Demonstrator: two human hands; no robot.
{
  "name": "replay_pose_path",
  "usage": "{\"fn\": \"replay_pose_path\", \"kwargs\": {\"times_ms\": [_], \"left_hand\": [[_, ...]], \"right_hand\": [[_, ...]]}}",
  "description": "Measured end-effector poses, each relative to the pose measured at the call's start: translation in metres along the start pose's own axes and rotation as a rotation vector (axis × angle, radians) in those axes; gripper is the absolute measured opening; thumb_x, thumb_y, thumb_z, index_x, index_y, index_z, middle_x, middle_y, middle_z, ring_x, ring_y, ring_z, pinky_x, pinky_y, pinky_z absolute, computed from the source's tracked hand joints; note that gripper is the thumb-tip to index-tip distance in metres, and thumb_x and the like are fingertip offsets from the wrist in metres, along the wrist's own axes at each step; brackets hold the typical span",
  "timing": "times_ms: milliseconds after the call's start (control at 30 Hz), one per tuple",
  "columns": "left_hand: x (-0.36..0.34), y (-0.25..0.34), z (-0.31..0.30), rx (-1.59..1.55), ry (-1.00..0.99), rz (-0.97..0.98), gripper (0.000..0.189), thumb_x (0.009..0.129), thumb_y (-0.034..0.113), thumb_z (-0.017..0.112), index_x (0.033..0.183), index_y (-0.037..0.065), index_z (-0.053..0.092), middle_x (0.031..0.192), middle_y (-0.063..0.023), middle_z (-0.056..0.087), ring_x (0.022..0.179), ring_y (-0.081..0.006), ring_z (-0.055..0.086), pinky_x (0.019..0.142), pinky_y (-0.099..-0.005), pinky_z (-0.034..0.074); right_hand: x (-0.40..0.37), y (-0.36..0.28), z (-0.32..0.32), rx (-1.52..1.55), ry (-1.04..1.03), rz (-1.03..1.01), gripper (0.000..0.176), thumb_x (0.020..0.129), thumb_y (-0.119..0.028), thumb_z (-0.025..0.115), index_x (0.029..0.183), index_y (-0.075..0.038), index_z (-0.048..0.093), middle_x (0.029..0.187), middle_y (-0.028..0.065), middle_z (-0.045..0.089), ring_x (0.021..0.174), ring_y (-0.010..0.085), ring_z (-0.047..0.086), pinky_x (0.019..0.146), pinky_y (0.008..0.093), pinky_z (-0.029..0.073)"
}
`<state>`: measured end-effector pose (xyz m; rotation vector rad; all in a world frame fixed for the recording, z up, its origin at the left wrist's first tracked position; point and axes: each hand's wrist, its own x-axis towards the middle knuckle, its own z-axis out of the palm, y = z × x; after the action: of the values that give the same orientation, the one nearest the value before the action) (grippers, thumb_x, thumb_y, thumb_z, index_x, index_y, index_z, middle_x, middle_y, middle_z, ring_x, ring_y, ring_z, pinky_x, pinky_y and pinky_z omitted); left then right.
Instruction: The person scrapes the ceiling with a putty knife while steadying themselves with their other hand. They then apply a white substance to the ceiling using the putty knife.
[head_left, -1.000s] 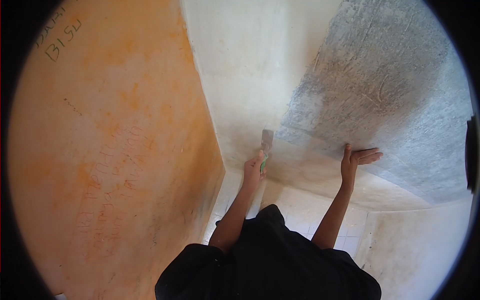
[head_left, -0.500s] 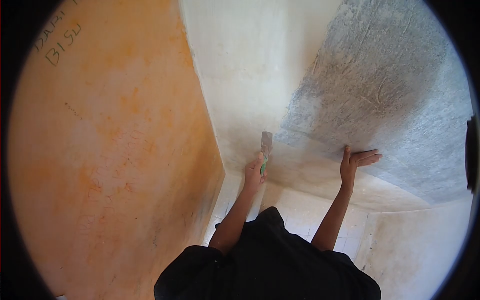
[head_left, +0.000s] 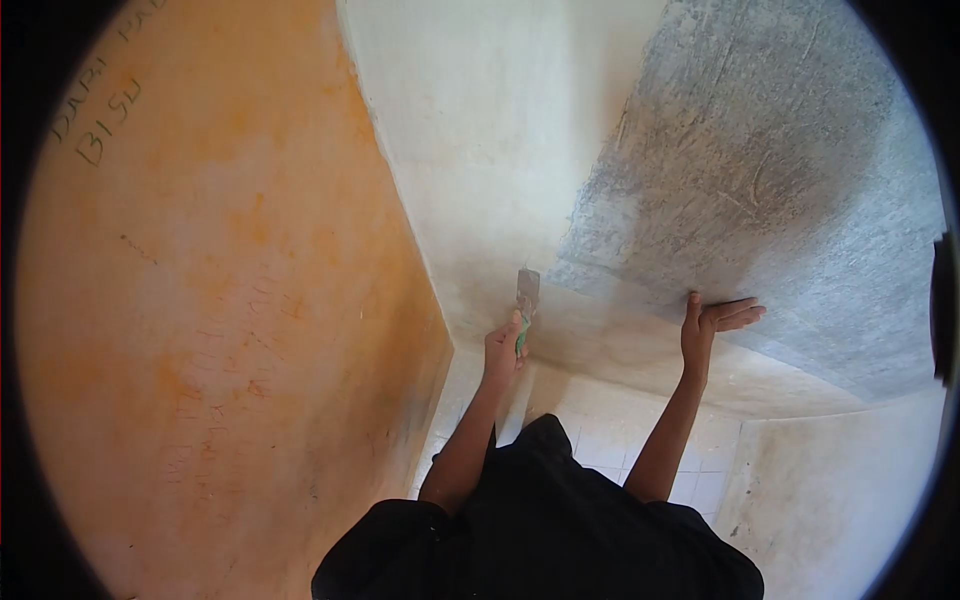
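My left hand (head_left: 504, 348) is wrapped around the green handle of a putty knife (head_left: 529, 290), its flat metal blade pointing up. The blade overlaps the pale wall (head_left: 490, 170), just left of where the rough grey patch (head_left: 750, 150) begins. My right hand (head_left: 718, 320) lies against the lower part of the grey patch, fingers stretched to the right and thumb pointing up. Nothing shows in it.
An orange wall (head_left: 250, 250) with handwriting on it meets the pale wall in a corner on the left. White floor tiles (head_left: 600, 440) show below, beyond my black shirt (head_left: 540, 520). A dark object (head_left: 942, 310) juts in at the right edge.
My left hand and the putty knife have shifted slightly left and down. The right hand has stayed in place, while the walls have drifted a little left in view.
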<state>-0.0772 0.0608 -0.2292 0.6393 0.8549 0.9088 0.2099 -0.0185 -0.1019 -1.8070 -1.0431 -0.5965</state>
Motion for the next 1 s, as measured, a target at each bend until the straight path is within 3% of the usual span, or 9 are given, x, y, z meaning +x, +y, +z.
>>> {"fn": "replay_pose_path", "kwargs": {"times_ms": [33, 233, 267, 300, 333, 767, 833, 967, 1000], "left_hand": [[0.001, 0.0, 0.0, 0.03, 0.0, -0.019, 0.041, 0.096, 0.049, 0.053, 0.096, 0.01, 0.066, 0.053, 0.0031, 0.046, 0.037, -0.0046, 0.037, 0.034, -0.0205, 0.027], [0.001, -0.009, -0.007, 0.052, -0.021, 0.002, 0.044, 0.097, 0.049, 0.052, 0.111, 0.01, 0.067, 0.053, 0.0036, 0.045, 0.038, -0.0045, 0.037, 0.035, -0.0204, 0.027], [0.001, -0.003, -0.004, 0.057, -0.025, 0.008, 0.044, 0.097, 0.049, 0.052, 0.111, 0.01, 0.067, 0.053, 0.0036, 0.045, 0.038, -0.0045, 0.037, 0.035, -0.0204, 0.027], [0.001, 0.001, 0.0, 0.052, -0.029, 0.004, 0.039, 0.096, 0.049, 0.053, 0.09, 0.011, 0.058, 0.053, 0.0028, 0.045, 0.039, -0.0051, 0.038, 0.035, -0.0211, 0.027], [0.001, 0.005, 0.004, 0.044, -0.032, -0.003, 0.046, 0.096, 0.05, 0.055, 0.068, 0.013, 0.049, 0.052, 0.002, 0.045, 0.039, -0.0058, 0.038, 0.035, -0.0217, 0.027], [-0.003, 0.016, 0.013, -0.043, -0.048, 0.041, 0.045, 0.096, 0.049, 0.056, 0.07, 0.012, 0.051, 0.052, 0.0014, 0.047, 0.038, -0.0057, 0.038, 0.035, -0.022, 0.027], [0.004, -0.003, -0.005, 0.002, -0.022, -0.025, 0.045, 0.098, 0.048, 0.052, 0.112, 0.008, 0.067, 0.054, 0.0025, 0.047, 0.038, -0.0047, 0.036, 0.034, -0.0205, 0.026], [-0.002, 0.003, -0.004, 0.038, -0.005, -0.07, 0.044, 0.098, 0.048, 0.051, 0.111, 0.009, 0.067, 0.054, 0.0027, 0.046, 0.038, -0.0049, 0.036, 0.034, -0.0208, 0.026], [-0.005, 0.01, -0.001, 0.024, -0.009, -0.047, 0.038, 0.097, 0.048, 0.054, 0.091, 0.01, 0.059, 0.053, 0.0022, 0.047, 0.038, -0.0053, 0.038, 0.035, -0.0216, 0.027]], "right_hand": [[-0.002, -0.002, 0.002, 0.003, 0.009, 0.002, 0.113, 0.086, -0.053, 0.065, 0.151, -0.006, -0.014, 0.153, 0.0273, -0.021, 0.143, 0.0438, -0.018, 0.113, 0.0595, 0.0], [0.0, 0.0, 0.002, -0.017, 0.014, 0.017, 0.113, 0.085, -0.053, 0.066, 0.151, -0.006, -0.014, 0.153, 0.0272, -0.021, 0.143, 0.0437, -0.018, 0.114, 0.0596, 0.0], [0.003, 0.002, 0.001, -0.014, 0.023, 0.018, 0.113, 0.085, -0.053, 0.066, 0.151, -0.006, -0.014, 0.153, 0.0272, -0.021, 0.143, 0.0437, -0.018, 0.114, 0.0596, 0.0], [0.003, 0.003, 0.0, -0.013, 0.033, 0.019, 0.113, 0.085, -0.054, 0.066, 0.151, -0.006, -0.014, 0.154, 0.0271, -0.021, 0.143, 0.0436, -0.018, 0.114, 0.0596, 0.0], [0.001, 0.003, 0.001, -0.014, 0.04, 0.019, 0.113, 0.085, -0.054, 0.066, 0.151, -0.006, -0.014, 0.154, 0.0271, -0.021, 0.143, 0.0436, -0.018, 0.114, 0.0596, 0.0], [-0.002, -0.004, 0.005, -0.045, 0.032, 0.007, 0.113, 0.085, -0.054, 0.066, 0.151, -0.007, -0.013, 0.154, 0.0269, -0.02, 0.143, 0.0434, -0.017, 0.114, 0.0597, 0.001], [-0.004, 0.001, -0.001, -0.041, 0.045, -0.005, 0.113, 0.085, -0.054, 0.067, 0.151, -0.007, -0.013, 0.154, 0.0268, -0.02, 0.143, 0.0434, -0.017, 0.114, 0.0597, 0.001], [-0.002, -0.004, 0.004, -0.035, 0.049, -0.001, 0.113, 0.085, -0.054, 0.067, 0.151, -0.007, -0.012, 0.154, 0.0268, -0.02, 0.144, 0.0433, -0.017, 0.114, 0.0598, 0.002], [0.002, 0.001, 0.002, -0.035, 0.043, -0.001, 0.113, 0.085, -0.054, 0.067, 0.151, -0.007, -0.012, 0.154, 0.0267, -0.02, 0.144, 0.0433, -0.017, 0.114, 0.0598, 0.002]]}}
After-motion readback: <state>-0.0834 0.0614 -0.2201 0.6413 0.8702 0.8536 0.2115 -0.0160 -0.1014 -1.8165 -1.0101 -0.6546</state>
